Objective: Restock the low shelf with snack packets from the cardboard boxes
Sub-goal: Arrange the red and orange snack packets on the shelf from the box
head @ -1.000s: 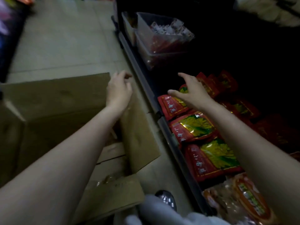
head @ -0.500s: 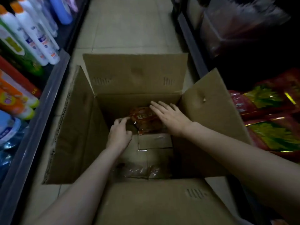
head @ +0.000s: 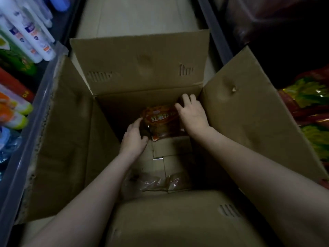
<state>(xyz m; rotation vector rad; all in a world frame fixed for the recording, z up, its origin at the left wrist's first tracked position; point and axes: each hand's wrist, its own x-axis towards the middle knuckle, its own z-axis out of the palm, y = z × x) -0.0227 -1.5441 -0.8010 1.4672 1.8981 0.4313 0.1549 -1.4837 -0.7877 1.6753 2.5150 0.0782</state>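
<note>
dim aisle floor carries a cardboard box [head: 138, 68], nearly emptied. at six o'clock clear packets [head: 156, 183] lie inside; toward twelve, left hand [head: 134, 138] and right hand [head: 193, 114] curl round an orange snack packet [head: 161, 122]. low shelf [head: 309, 111] at three o'clock already holds packets.

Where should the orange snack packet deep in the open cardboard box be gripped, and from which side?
Probably by its two side edges, from above. The orange snack packet lies flat and deep in the open cardboard box, whose tall walls block any sideways approach. The left hand already touches its left edge, and the right hand covers its right edge, suiting a two-handed lift.
</note>
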